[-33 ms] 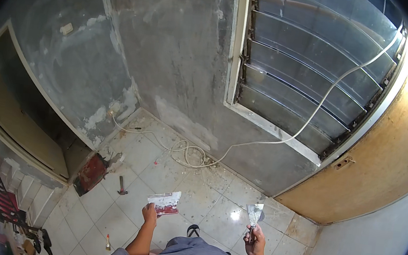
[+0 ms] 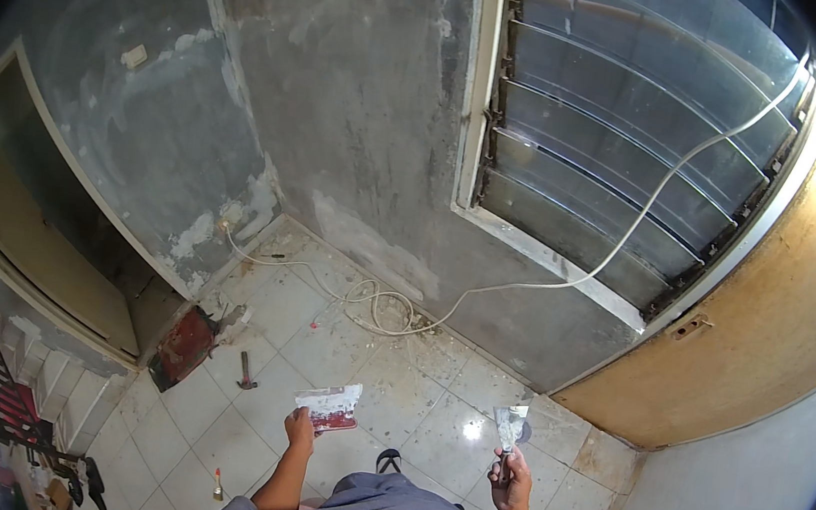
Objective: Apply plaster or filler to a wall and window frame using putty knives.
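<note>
My left hand (image 2: 301, 428) grips the left edge of a flat red piece (image 2: 339, 422); white paste coats its upper part. I cannot make out whether it is a board or a wide spreader. My right hand (image 2: 510, 482) is closed round the dark handle of a putty knife (image 2: 510, 426), its blade pointing up and smeared with white. Both hands are held apart in front of my body, above the tiled floor (image 2: 316, 353). Neither tool touches the patchy grey wall (image 2: 365, 99) ahead.
A white cable (image 2: 525, 286) runs from the left wall, coils on the floor and climbs past the louvred window (image 2: 601, 146). A hammer (image 2: 246, 372) and a paintbrush (image 2: 218, 484) lie on the tiles. A wooden door (image 2: 752, 325) stands right, a doorway (image 2: 47, 244) left.
</note>
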`<state>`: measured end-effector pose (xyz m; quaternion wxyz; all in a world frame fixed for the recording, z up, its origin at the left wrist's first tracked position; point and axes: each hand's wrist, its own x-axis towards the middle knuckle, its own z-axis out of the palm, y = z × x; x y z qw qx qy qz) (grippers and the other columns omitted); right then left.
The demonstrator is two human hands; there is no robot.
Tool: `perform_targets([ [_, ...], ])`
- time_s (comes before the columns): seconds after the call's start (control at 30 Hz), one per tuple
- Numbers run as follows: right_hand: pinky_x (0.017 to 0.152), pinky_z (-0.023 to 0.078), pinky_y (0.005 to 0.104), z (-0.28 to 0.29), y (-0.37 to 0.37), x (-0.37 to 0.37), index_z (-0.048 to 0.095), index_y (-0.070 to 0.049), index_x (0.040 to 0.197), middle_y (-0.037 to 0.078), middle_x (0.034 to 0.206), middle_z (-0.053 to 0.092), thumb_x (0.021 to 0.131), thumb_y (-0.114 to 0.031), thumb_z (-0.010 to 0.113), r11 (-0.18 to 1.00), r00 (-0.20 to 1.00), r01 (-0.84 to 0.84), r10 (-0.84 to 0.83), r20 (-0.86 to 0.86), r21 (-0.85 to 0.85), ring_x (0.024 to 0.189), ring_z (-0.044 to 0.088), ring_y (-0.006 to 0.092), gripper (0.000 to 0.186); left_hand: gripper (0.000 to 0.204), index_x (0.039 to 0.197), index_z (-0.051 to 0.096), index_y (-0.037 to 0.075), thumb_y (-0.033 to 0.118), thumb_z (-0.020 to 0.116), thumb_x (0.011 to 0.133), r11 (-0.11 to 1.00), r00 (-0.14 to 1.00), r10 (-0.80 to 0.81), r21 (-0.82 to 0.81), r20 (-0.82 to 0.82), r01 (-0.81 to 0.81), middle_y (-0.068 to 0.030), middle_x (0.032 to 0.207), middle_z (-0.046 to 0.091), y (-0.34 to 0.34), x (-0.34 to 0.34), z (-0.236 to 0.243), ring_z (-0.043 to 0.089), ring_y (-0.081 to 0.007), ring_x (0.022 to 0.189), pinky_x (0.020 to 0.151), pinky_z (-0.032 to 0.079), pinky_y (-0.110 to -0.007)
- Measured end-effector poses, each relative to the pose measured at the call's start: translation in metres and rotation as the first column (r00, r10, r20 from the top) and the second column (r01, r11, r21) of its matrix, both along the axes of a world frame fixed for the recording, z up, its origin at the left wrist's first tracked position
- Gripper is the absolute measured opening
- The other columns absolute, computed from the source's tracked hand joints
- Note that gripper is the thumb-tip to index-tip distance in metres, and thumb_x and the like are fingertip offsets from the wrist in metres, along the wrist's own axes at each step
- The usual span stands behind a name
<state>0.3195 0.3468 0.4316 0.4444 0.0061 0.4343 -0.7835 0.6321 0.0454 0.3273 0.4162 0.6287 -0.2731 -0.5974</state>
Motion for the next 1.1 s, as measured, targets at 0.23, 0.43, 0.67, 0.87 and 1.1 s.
perform_targets([
  [0.23, 0.056, 0.042, 0.0269, -0.004, -0.062, 0.013, 0.047, -0.006, 0.126, 0.007, 0.103, 0.059, 0.088, -0.019, 0.056, 0.998, 0.997, -0.064, 0.065, 0.031, -0.017, 0.065, 0.052, 0.0139, 0.042, 0.018, 0.087, 0.058, 0.006, 0.024, 0.055, 0.09, 0.999, 0.999, -0.013, 0.035, -0.034, 0.014, -0.0035, 0.075, 0.059, -0.027, 0.038, 0.005, 0.057, -0.0138, 0.055, 0.045, 0.048, -0.029],
  [0.43, 0.057, 0.043, 0.0272, 0.01, -0.118, 0.023, 0.046, -0.005, 0.127, 0.007, 0.106, 0.059, 0.091, -0.017, 0.052, 0.991, 0.991, -0.103, 0.11, 0.08, -0.084, 0.066, 0.052, 0.014, 0.039, 0.019, 0.098, 0.059, 0.001, 0.019, 0.057, 0.092, 0.998, 0.995, -0.045, -0.039, -0.091, 0.042, -0.0052, 0.082, 0.061, -0.054, 0.051, 0.026, 0.061, -0.0156, 0.065, 0.053, 0.052, -0.032],
  [0.67, 0.06, 0.042, 0.0266, 0.056, -0.2, 0.009, 0.038, -0.001, 0.137, 0.007, 0.106, 0.058, 0.089, -0.019, 0.054, 0.968, 0.99, -0.135, 0.14, 0.008, -0.21, 0.068, 0.052, 0.0135, 0.053, 0.024, 0.107, 0.058, 0.0, 0.019, 0.058, 0.092, 0.991, 0.979, -0.09, -0.114, -0.184, 0.069, -0.0059, 0.093, 0.062, -0.083, 0.037, 0.042, 0.064, -0.0165, 0.076, 0.062, 0.054, -0.033],
  [0.87, 0.06, 0.042, 0.027, 0.086, -0.268, -0.016, 0.037, -0.001, 0.138, 0.007, 0.106, 0.058, 0.088, -0.016, 0.056, 0.958, 0.996, -0.091, 0.087, -0.026, -0.273, 0.069, 0.052, 0.0142, 0.056, 0.032, 0.116, 0.055, 0.0, 0.022, 0.059, 0.092, 0.981, 0.972, -0.15, -0.152, -0.182, 0.123, -0.0074, 0.104, 0.062, -0.132, -0.003, 0.084, 0.063, -0.0195, 0.09, 0.071, 0.055, -0.037],
  [1.1, 0.06, 0.043, 0.0274, 0.103, -0.355, -0.052, 0.037, -0.002, 0.139, 0.005, 0.1, 0.058, 0.087, -0.016, 0.057, 0.928, 0.997, -0.075, 0.063, -0.046, -0.365, 0.069, 0.053, 0.0146, 0.056, 0.031, 0.112, 0.057, -0.002, 0.021, 0.059, 0.092, 0.976, 0.991, -0.094, -0.206, -0.091, 0.073, -0.0074, 0.1, 0.062, -0.229, -0.01, 0.059, 0.062, -0.0176, 0.088, 0.071, 0.053, -0.033],
])
